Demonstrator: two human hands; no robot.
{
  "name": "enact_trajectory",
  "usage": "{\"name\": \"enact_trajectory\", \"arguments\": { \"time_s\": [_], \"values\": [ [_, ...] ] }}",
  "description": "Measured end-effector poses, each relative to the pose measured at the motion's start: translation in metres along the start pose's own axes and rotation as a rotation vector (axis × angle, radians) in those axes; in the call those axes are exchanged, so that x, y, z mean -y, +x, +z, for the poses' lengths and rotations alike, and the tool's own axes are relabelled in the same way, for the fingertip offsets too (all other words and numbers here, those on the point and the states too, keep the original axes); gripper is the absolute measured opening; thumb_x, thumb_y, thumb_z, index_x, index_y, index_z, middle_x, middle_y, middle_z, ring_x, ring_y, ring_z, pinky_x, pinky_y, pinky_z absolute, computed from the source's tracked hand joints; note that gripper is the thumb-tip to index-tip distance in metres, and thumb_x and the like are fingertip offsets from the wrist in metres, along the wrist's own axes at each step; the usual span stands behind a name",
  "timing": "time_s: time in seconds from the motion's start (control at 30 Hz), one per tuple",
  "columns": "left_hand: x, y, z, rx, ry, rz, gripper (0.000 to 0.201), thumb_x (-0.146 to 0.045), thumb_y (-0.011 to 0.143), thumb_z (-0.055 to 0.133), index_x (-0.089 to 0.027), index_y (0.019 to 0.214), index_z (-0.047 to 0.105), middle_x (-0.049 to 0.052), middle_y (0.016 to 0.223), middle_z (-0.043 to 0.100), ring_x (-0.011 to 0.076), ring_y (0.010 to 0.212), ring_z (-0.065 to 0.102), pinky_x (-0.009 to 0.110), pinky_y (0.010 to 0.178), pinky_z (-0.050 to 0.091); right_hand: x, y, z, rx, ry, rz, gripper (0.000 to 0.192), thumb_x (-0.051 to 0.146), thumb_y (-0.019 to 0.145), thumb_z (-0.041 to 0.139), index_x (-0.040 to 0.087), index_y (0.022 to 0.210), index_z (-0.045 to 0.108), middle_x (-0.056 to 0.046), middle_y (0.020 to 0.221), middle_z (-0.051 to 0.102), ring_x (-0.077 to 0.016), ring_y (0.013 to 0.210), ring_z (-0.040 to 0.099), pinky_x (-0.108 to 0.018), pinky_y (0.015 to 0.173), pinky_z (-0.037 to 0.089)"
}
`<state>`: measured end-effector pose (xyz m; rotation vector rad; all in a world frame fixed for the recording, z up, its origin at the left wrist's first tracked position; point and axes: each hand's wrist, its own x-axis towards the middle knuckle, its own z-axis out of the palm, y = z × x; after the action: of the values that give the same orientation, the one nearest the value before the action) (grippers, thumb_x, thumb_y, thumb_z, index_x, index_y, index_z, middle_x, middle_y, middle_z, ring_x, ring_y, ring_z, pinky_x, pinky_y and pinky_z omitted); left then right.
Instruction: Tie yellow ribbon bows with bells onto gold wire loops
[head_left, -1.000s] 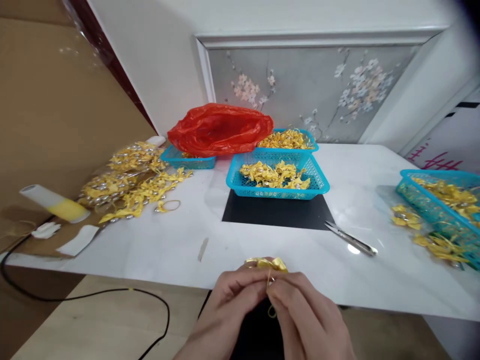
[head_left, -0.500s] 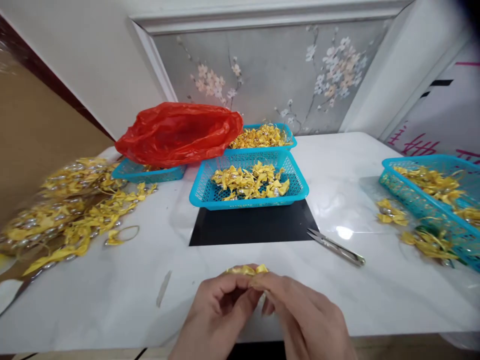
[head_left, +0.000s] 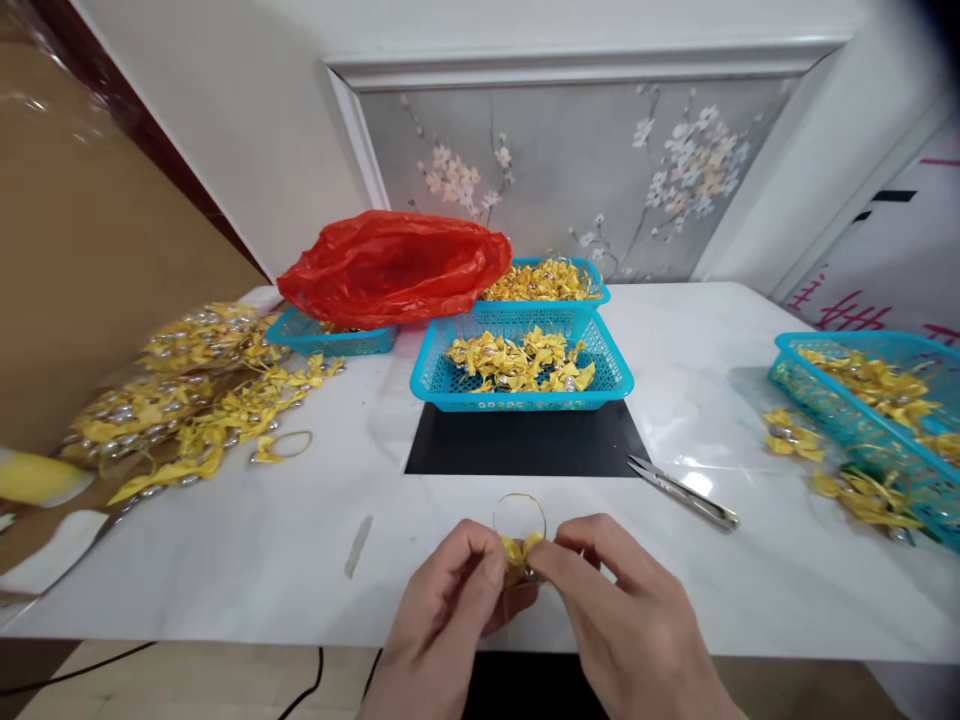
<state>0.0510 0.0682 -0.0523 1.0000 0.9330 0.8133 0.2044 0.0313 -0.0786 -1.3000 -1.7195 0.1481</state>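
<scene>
Between my two hands, at the table's front edge, is a yellow ribbon bow (head_left: 514,556) with a thin loop standing up behind it. My left hand (head_left: 454,600) pinches the bow's left side between thumb and fingers. On the bow's right side, my right hand (head_left: 626,600) has its fingertips closed on the ribbon. Fingers cover part of the bow. Beyond the hands, a blue basket (head_left: 525,401) holds several yellow bows with silvery beads. Thread snips (head_left: 684,493) lie to the right, beside a black rectangle (head_left: 517,440).
A red plastic bag (head_left: 394,270) covers part of a blue basket (head_left: 330,343) at the back left. Another full basket (head_left: 594,283) stands behind the middle one. Strings of beaded bows (head_left: 202,400) are heaped at left. On the right, loose bows (head_left: 870,495) lie by a blue basket (head_left: 847,405).
My hands have drawn slightly apart, so more of the bow and its loop now shows. The whole view has shifted, with table items appearing farther right.
</scene>
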Motion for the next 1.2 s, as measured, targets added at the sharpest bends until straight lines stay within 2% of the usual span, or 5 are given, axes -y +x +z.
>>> {"name": "enact_trajectory", "arguments": {
  "time_s": [0.3,0.63,0.83,1.0,1.2],
  "values": [
    [-0.001,-0.001,-0.001,0.066,0.084,0.043,0.024,-0.040,0.090,0.066,-0.018,0.081,0.067,-0.001,0.078,0.063,0.0144,0.077,0.058,0.023,0.076,0.052,0.014,-0.003,0.019,-0.066,0.143,0.135,0.022,0.012,0.097,0.046,0.021,0.103,0.066,-0.002,0.074,0.054,-0.0138,0.062,0.054,-0.024,0.057,0.049],
    [0.011,0.001,-0.002,0.028,0.126,0.088,0.038,-0.051,0.086,0.066,-0.018,0.069,0.057,-0.003,0.068,0.054,0.0130,0.068,0.049,0.022,0.066,0.047,0.027,0.000,0.038,-0.272,0.570,0.460,0.020,0.029,0.098,0.052,0.023,0.081,0.059,-0.004,0.102,0.057,-0.0151,0.093,0.057,-0.024,0.077,0.050],
    [0.009,-0.003,-0.009,0.013,-0.132,-0.037,0.031,-0.043,0.084,0.073,-0.018,0.072,0.059,-0.001,0.078,0.063,0.0159,0.087,0.063,0.028,0.089,0.053,0.011,0.009,0.012,-0.422,1.071,0.642,0.016,0.036,0.097,0.058,0.025,0.085,0.057,0.007,0.061,0.039,-0.0080,0.053,0.044,-0.017,0.047,0.040],
    [0.003,-0.009,-0.016,-0.008,-0.280,-0.074,0.028,-0.037,0.086,0.074,-0.018,0.069,0.060,0.001,0.081,0.067,0.0201,0.097,0.070,0.026,0.087,0.055,-0.013,-0.001,0.001,-0.487,0.848,0.599,0.013,0.034,0.097,0.060,0.023,0.091,0.058,0.007,0.065,0.041,-0.0060,0.051,0.040,-0.018,0.046,0.037],
    [-0.004,-0.009,-0.020,0.023,-0.451,-0.256,0.026,-0.028,0.081,0.079,-0.017,0.069,0.059,0.007,0.098,0.074,0.0204,0.095,0.072,0.025,0.082,0.057,-0.024,-0.013,-0.013,-0.393,0.459,0.413,0.014,0.031,0.100,0.053,0.021,0.092,0.057,0.005,0.064,0.046,-0.0075,0.052,0.048,-0.023,0.050,0.040]
  ]
}}
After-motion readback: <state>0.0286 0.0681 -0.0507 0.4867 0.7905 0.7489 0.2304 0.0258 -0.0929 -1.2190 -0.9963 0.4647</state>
